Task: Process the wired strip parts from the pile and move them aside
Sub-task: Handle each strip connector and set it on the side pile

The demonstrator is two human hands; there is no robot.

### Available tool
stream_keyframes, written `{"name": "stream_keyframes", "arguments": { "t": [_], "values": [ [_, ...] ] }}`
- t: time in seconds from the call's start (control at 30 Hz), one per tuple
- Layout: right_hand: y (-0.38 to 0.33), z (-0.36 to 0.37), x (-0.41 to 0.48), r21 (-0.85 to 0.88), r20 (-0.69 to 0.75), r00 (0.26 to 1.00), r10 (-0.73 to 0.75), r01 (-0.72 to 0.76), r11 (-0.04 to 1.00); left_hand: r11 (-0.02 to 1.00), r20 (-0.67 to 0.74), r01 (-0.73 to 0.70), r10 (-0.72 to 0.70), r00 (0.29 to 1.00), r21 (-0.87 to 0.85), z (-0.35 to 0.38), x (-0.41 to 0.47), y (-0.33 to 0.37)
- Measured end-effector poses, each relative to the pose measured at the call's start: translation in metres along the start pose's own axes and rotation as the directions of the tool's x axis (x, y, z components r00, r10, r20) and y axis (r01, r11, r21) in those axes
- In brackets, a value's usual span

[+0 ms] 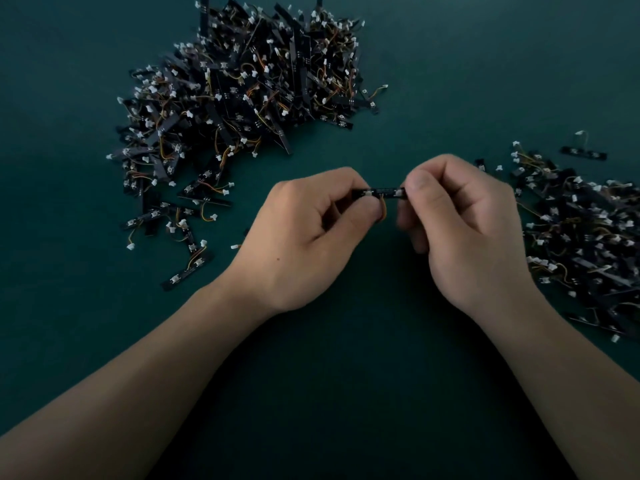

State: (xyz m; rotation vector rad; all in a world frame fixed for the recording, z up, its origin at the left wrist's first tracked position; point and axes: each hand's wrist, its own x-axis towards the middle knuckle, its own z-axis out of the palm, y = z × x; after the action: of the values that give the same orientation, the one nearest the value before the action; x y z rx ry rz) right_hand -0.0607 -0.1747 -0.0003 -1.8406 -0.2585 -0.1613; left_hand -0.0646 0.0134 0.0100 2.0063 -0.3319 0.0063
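Head view. One wired strip part point(379, 193) is held clear of the table point(346, 393) at centre frame, between the two hands. Its long axis runs left to right across the frame. The left hand point(304, 233) pinches the left end and the right hand point(464, 230) pinches the right end, so the fingers point(420, 188) of both hands are curled and closed on the part. A short orange wire point(383, 211) loops down from the strip beside the left thumb; where it ends cannot be told.

The main pile point(242, 84) lies at upper left, well apart from the hands. A second heap point(581, 237) lies at the right edge, near the right wrist.

Assessment: if the right-edge heap holds the finished parts, the right hand is the nearer one to set the strip aside.
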Motion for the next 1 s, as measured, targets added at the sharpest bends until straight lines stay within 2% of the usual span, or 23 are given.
{"name": "stream_keyframes", "arguments": {
  "t": [0.13, 0.27, 0.37, 0.7, 0.9, 1.0],
  "values": [
    [0.0014, 0.0022, -0.0022, -0.028, -0.030, 0.991, -0.133, 0.133, 0.991, 0.998, 0.016, 0.032, -0.031, 0.999, -0.052, -0.0009, 0.0008, 0.0014],
    [0.0041, -0.0003, -0.0057, -0.100, 0.030, 0.977, -0.209, 0.211, 0.972, 0.983, -0.010, 0.059, -0.062, 0.998, -0.175, -0.0027, 0.0035, 0.0009],
    [0.0064, 0.0005, -0.0044, -0.156, -0.001, 0.976, -0.219, 0.216, 0.964, 0.987, -0.014, 0.039, -0.042, 0.999, -0.154, -0.0008, 0.0033, -0.0009],
    [0.0038, 0.0024, -0.0026, -0.158, -0.081, 0.979, -0.190, 0.175, 0.972, 0.996, -0.100, -0.061, 0.055, 0.993, -0.067, 0.0018, 0.0016, -0.0052],
    [0.0028, 0.0017, -0.0026, -0.166, -0.054, 0.985, -0.164, 0.153, 0.974, 0.994, -0.113, -0.105, 0.107, 0.988, 0.021, 0.0014, 0.0015, -0.0036],
    [0.0026, 0.0024, -0.0029, -0.120, -0.047, 0.989, -0.138, 0.131, 0.984, 0.996, -0.136, -0.089, 0.087, 0.987, -0.010, 0.0018, 0.0016, -0.0028]
  ]
}}
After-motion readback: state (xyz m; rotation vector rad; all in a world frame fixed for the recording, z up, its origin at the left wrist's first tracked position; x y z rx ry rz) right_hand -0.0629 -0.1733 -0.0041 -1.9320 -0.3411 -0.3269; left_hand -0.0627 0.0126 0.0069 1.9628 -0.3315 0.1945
